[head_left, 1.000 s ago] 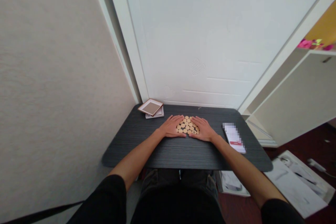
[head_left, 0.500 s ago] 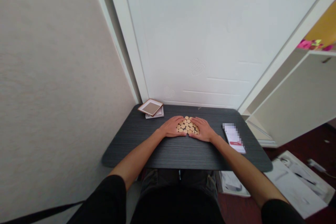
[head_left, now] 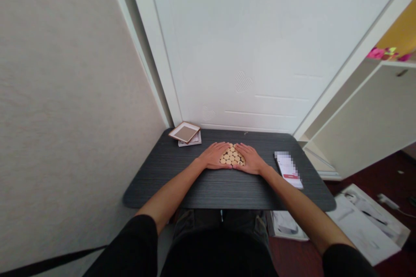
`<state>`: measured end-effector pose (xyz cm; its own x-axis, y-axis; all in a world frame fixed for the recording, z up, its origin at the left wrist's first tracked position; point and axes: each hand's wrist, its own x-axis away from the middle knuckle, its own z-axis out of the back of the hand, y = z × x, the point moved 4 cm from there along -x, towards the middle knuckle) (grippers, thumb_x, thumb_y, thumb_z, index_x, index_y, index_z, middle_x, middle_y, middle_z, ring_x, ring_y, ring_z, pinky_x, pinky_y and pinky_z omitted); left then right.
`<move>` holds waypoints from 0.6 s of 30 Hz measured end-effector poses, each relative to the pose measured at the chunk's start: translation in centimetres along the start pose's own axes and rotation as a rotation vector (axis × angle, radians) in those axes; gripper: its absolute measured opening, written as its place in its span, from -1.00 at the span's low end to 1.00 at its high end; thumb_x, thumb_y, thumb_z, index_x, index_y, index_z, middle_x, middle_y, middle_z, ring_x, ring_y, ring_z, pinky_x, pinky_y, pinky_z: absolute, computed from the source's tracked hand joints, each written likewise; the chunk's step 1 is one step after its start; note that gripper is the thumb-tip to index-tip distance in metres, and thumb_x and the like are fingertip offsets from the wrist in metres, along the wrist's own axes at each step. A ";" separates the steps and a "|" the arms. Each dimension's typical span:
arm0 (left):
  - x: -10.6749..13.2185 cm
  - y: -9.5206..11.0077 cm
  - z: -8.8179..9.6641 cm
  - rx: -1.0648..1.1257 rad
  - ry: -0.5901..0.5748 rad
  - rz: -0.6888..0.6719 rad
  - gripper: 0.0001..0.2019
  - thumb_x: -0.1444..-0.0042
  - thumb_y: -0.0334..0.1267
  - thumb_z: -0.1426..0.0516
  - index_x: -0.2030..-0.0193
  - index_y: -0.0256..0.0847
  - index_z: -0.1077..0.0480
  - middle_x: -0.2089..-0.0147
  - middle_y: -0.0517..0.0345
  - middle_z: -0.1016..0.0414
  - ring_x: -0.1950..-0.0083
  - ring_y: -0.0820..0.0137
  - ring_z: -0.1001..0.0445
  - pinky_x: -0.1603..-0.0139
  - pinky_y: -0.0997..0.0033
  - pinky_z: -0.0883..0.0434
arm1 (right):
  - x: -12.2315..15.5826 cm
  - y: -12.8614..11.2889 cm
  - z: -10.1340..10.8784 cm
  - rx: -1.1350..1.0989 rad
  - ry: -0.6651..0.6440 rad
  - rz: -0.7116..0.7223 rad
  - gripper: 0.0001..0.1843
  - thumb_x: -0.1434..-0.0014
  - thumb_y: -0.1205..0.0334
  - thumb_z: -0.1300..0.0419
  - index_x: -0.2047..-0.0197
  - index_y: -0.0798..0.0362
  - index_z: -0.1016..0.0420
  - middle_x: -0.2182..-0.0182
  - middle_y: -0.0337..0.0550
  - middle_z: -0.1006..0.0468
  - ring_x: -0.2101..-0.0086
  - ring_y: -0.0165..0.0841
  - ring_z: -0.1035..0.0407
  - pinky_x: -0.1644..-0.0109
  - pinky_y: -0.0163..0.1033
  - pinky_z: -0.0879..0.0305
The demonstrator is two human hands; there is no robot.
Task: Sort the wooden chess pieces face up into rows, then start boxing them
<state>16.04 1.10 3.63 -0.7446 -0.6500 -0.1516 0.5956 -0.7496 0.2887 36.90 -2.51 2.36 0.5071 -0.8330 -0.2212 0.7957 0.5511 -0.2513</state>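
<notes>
Several round pale wooden pieces (head_left: 231, 156), flat like game discs, lie packed in one layer on the dark table (head_left: 208, 190). A dark mark shows on one piece near my right thumb. My left hand (head_left: 215, 156) curves round the left side of the cluster, fingers stretched forward and palm low against the tabletop. On the other side, my right hand (head_left: 249, 159) does the same. The fingertips come near each other at the far end and the thumbs nearly meet at the near end, so the hands frame the pieces. Some outer pieces are partly hidden by the hands.
A shallow brown-edged box lid (head_left: 184, 133) rests on a white box (head_left: 191, 140) at the table's back left. A phone (head_left: 288, 171) lies to the right. White panelled doors (head_left: 234, 52) stand behind the table. Open white boxes (head_left: 367, 229) are on the floor at right.
Both hands have drawn slightly closer around the cluster, and the left hand covers a little more of its left edge. The whole view has shifted slightly.
</notes>
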 end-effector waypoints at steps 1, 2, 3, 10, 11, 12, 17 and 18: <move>-0.1 0.0 -0.1 -0.003 0.002 -0.005 0.05 0.01 0.50 -0.07 -0.47 -0.16 -0.04 -0.49 -0.04 -0.10 -0.49 0.09 -0.05 -0.48 0.08 -0.01 | 0.0 0.0 0.0 0.002 -0.005 0.000 0.04 -0.14 -0.43 -0.12 -0.48 0.01 -0.02 -0.40 -0.01 -0.15 -0.38 0.00 0.01 -0.43 0.18 0.08; -0.1 -0.1 -0.2 -0.006 0.006 -0.011 0.04 0.01 0.49 -0.06 -0.47 -0.16 -0.05 -0.48 -0.04 -0.12 -0.49 0.09 -0.06 -0.48 0.08 -0.01 | 0.0 0.0 0.0 0.004 -0.008 0.000 0.03 -0.15 -0.43 -0.11 -0.48 0.01 -0.03 -0.40 0.00 -0.15 -0.38 0.00 0.00 -0.43 0.18 0.08; -0.1 -0.2 -0.3 -0.010 0.012 -0.018 0.03 0.00 0.49 -0.06 -0.47 -0.16 -0.06 -0.47 -0.05 -0.14 -0.48 0.09 -0.08 -0.47 0.09 -0.01 | 0.0 0.0 0.0 0.004 -0.008 0.001 0.03 -0.16 -0.43 -0.11 -0.48 0.02 -0.03 -0.40 0.00 -0.16 -0.37 0.00 -0.01 -0.42 0.18 0.08; 0.0 -0.5 -0.6 -0.040 0.053 -0.075 -0.03 -0.05 0.46 -0.04 -0.44 -0.17 -0.12 -0.45 -0.06 -0.19 -0.45 0.07 -0.14 -0.45 0.07 -0.06 | 0.2 -0.1 -0.2 0.005 0.016 0.010 -0.01 -0.18 -0.43 -0.08 -0.47 0.02 -0.06 -0.39 0.01 -0.18 -0.36 0.01 -0.05 -0.41 0.19 0.02; 0.0 -0.5 -0.6 -0.045 0.058 -0.070 -0.03 -0.06 0.47 -0.04 -0.44 -0.17 -0.11 -0.45 -0.06 -0.19 -0.45 0.07 -0.14 -0.45 0.08 -0.07 | 0.2 -0.1 -0.2 0.009 0.020 0.007 -0.01 -0.18 -0.43 -0.08 -0.47 0.02 -0.07 -0.39 0.01 -0.18 -0.35 0.01 -0.06 -0.41 0.19 0.02; 0.0 -0.5 -0.6 -0.050 0.060 -0.064 -0.02 -0.05 0.47 -0.04 -0.45 -0.17 -0.10 -0.46 -0.06 -0.17 -0.46 0.07 -0.14 -0.45 0.08 -0.07 | 0.3 -0.1 -0.1 0.012 0.022 0.004 -0.01 -0.18 -0.43 -0.08 -0.47 0.02 -0.07 -0.39 0.02 -0.18 -0.35 0.02 -0.06 -0.41 0.19 0.02; -0.2 -0.4 -0.5 -0.084 0.040 -0.065 0.05 -0.02 0.50 -0.02 -0.49 -0.18 0.00 -0.52 -0.05 -0.02 -0.48 0.07 -0.07 -0.45 0.11 -0.03 | 0.2 -0.1 -0.1 0.020 0.005 0.002 0.01 -0.18 -0.44 -0.06 -0.47 0.06 -0.05 -0.40 0.04 -0.15 -0.38 0.02 0.01 -0.41 0.19 0.03; -0.3 -0.3 -0.4 -0.093 0.028 -0.066 0.05 -0.03 0.50 -0.01 -0.50 -0.17 0.01 -0.53 -0.03 0.00 -0.49 0.06 -0.06 -0.45 0.10 -0.02 | 0.2 -0.1 -0.2 0.022 0.001 0.001 0.02 -0.18 -0.44 -0.06 -0.48 0.07 -0.04 -0.41 0.04 -0.13 -0.39 0.01 0.03 -0.41 0.18 0.04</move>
<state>16.21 1.48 3.17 -0.7753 -0.6010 -0.1940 0.5718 -0.7984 0.1884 36.87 -2.72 2.20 0.5071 -0.8326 -0.2226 0.8024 0.5504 -0.2308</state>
